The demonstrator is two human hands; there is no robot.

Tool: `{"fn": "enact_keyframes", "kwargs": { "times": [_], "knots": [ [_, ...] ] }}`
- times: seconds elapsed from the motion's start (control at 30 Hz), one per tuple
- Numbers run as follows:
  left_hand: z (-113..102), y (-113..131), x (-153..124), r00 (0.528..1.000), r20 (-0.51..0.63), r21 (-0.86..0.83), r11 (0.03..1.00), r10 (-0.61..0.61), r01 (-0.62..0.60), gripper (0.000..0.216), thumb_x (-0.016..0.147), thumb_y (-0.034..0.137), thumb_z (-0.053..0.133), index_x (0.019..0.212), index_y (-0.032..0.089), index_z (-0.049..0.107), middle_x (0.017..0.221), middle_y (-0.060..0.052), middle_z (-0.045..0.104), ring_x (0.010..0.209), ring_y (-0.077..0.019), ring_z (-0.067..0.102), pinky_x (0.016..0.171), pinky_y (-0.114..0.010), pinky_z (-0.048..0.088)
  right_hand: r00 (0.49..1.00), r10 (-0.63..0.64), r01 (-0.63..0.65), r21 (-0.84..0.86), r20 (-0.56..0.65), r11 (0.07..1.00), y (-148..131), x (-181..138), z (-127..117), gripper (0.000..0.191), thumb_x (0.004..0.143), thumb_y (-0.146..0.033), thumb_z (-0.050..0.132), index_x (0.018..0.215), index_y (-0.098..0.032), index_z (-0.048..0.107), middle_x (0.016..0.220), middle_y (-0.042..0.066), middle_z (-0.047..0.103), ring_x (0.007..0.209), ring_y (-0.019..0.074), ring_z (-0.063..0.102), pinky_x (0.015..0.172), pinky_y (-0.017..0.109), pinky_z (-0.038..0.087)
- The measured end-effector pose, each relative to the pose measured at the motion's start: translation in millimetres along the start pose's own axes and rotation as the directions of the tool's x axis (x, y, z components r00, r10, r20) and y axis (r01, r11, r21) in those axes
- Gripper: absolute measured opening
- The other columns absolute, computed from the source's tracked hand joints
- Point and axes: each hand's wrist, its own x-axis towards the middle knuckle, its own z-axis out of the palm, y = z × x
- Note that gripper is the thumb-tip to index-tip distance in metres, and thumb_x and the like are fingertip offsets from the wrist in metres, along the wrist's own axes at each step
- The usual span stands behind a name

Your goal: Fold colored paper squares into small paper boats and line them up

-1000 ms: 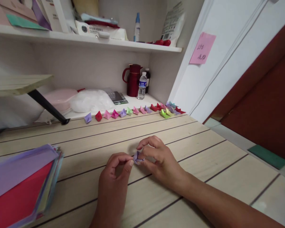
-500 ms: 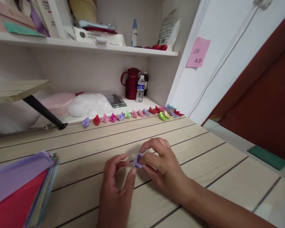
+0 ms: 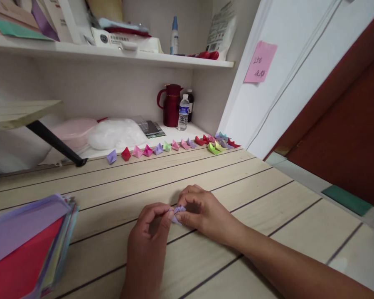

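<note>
A small folded piece of lilac paper [image 3: 178,215] is pinched between my two hands, just above the striped wooden table [image 3: 118,245]. The thumb and fingertips of my left hand [image 3: 151,232] close on its left side. On its right side, my right hand [image 3: 202,211] grips it between thumb and fingers. Part of the paper is hidden behind the fingertips, so its exact shape is unclear. Along the table's back edge runs a row of folded paper boats, among them a purple one [image 3: 111,157], a red one [image 3: 126,154] and a lime green one [image 3: 214,149].
A stack of coloured paper [image 3: 25,249] lies at the left front. Behind the boats are a white plastic bag [image 3: 116,133], a dark red jug [image 3: 172,106] and a water bottle [image 3: 183,113]. A black bracket leg [image 3: 56,143] stands at the back left.
My left fingers have closed onto the paper; before, the index finger was apart from it. The paper has turned and shifted slightly left in my hands. The view has tipped a little.
</note>
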Motion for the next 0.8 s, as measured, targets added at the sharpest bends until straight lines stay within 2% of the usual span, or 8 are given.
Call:
{"fn": "enact_keyframes", "kwargs": {
  "times": [0.13,0.33,0.47,0.67,0.73,0.8],
  "knots": [
    [0.0,2.0,-0.5,0.995,-0.021,-0.028,0.995,-0.094,0.093,0.029,0.08,0.048,0.069,0.092,0.022,0.069,0.092,-0.002,0.074,0.087,-0.0187,0.067,0.083,-0.03,0.049,0.997,0.053,-0.054,0.018,0.052,0.998,2.3,1.2,1.4,0.012,0.078,-0.012,0.078,0.076,-0.019,0.068,0.082,0.001,0.063,0.088,0.019,0.058,0.078,0.031,0.044],
    [1.7,2.1,-3.3,0.994,-0.065,0.04,0.995,-0.091,0.094,0.028,0.08,0.047,0.067,0.089,0.021,0.071,0.087,-0.002,0.075,0.081,-0.0194,0.068,0.076,-0.029,0.05,0.996,0.026,-0.021,-0.059,0.087,0.998,5.6,2.1,1.6,0.011,0.083,-0.02,0.075,0.076,-0.019,0.066,0.081,0.002,0.064,0.085,0.0191,0.058,0.08,0.032,0.044],
    [2.4,1.1,-1.9,0.995,-0.059,0.11,0.99,-0.085,0.091,0.027,0.079,0.047,0.066,0.088,0.022,0.072,0.088,-0.003,0.076,0.081,-0.0199,0.068,0.076,-0.03,0.05,0.992,-0.002,0.015,-0.101,0.129,0.995,8.5,3.3,-1.5,0.013,0.086,-0.027,0.071,0.079,-0.02,0.064,0.081,0.002,0.064,0.085,0.0194,0.057,0.078,0.032,0.044],
    [2.5,-3.0,0.7,0.994,-0.064,0.108,0.99,-0.089,0.096,0.026,0.077,0.046,0.067,0.085,0.022,0.073,0.084,-0.002,0.076,0.08,-0.0203,0.068,0.075,-0.03,0.05,0.973,-0.072,0.082,-0.039,0.218,0.996,6.6,4.5,-9.4,0.037,0.1,-0.044,0.051,0.076,-0.019,0.064,0.078,0.002,0.062,0.076,0.0166,0.057,0.073,0.029,0.044],
    [2.4,-3.9,0.9,0.993,-0.068,0.102,0.99,-0.091,0.098,0.026,0.077,0.046,0.068,0.086,0.022,0.073,0.084,-0.002,0.077,0.079,-0.0199,0.069,0.075,-0.029,0.05,0.975,-0.043,0.047,-0.013,0.219,0.999,6.1,4.4,-10.1,0.037,0.101,-0.043,0.049,0.077,-0.019,0.063,0.077,0.001,0.061,0.074,0.0159,0.055,0.07,0.027,0.044],
    [2.0,-4.6,0.8,0.993,-0.074,0.094,0.99,-0.096,0.103,0.026,0.077,0.046,0.068,0.087,0.022,0.074,0.086,-0.002,0.077,0.08,-0.0201,0.069,0.075,-0.029,0.05,0.978,0.014,-0.019,0.022,0.209,1.0,7.3,4.1,-9.2,0.026,0.097,-0.037,0.056,0.081,-0.019,0.064,0.079,0.0,0.061,0.074,0.0152,0.054,0.067,0.026,0.043]
  ]
}}
